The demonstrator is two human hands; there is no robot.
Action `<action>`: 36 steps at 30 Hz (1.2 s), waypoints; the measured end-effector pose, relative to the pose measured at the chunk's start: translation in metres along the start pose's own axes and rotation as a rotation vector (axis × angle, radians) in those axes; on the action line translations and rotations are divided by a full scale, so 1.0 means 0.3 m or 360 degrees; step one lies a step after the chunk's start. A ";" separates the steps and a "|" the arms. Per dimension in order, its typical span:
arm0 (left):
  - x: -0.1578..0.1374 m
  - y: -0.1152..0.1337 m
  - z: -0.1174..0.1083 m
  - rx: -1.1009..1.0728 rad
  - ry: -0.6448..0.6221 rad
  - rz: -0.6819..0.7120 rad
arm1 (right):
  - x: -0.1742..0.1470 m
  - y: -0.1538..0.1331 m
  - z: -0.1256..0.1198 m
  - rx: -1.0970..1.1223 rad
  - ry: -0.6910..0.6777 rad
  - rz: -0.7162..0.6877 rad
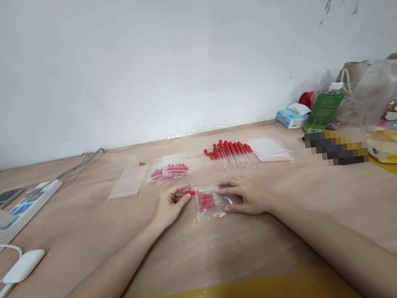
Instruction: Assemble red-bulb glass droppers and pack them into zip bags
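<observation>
A clear zip bag (208, 210) lies on the table between my hands, its red-lined mouth facing left. Inside are several droppers with red bulbs (206, 200). My left hand (171, 204) pinches the red bulb of a dropper (189, 193) at the bag's mouth; the dropper's stem seems to be inside the bag. Thumb and fingers spread apart, my right hand (248, 195) rests on the bag's right part. Beyond it lies a fanned row of red-bulbed droppers (229, 150), clear stems towards me. Filled bags (170, 171) are piled behind my left hand.
Flat zip bags lie in a stack (270, 150) at right, and another flat bag (127, 182) lies at left. A power strip (22, 212) with cables stands far left. At right are a tissue pack (291, 116), a green bottle (325, 108) and plastic bags (368, 96).
</observation>
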State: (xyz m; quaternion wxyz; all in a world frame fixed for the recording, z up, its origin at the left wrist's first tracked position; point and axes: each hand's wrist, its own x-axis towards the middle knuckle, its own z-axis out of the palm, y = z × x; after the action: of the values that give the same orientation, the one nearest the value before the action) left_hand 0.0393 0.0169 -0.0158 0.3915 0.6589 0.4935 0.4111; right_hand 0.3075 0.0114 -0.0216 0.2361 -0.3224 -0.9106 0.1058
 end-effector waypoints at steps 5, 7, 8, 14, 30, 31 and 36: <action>0.002 -0.015 0.006 -0.0074 0.0031 0.0031 | -0.005 -0.001 0.003 0.0003 -0.0008 0.0017; -0.002 -0.008 0.002 -0.0153 -0.0033 -0.0033 | -0.006 -0.002 0.001 0.0005 -0.0015 0.0035; -0.002 -0.003 0.001 -0.0164 -0.0067 -0.0060 | -0.007 -0.004 0.000 0.0005 -0.0027 0.0045; 0.020 0.012 0.024 0.0206 -0.0088 0.0101 | -0.005 -0.017 -0.011 0.0006 -0.0061 0.0027; 0.016 0.017 0.029 -0.0071 0.0186 -0.0002 | -0.004 -0.010 -0.001 -0.0109 0.0237 0.0319; 0.013 0.019 0.028 -0.0098 0.0185 0.0003 | -0.004 -0.009 0.000 -0.0107 0.0231 0.0303; 0.005 0.022 0.019 -0.0110 0.0168 0.0059 | -0.004 -0.010 -0.002 -0.0095 0.0196 0.0244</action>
State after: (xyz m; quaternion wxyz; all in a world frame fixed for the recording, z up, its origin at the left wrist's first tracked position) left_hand 0.0472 0.0164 -0.0114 0.3797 0.6314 0.4868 0.4693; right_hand 0.3070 0.0084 -0.0205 0.2732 -0.4040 -0.8697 0.0764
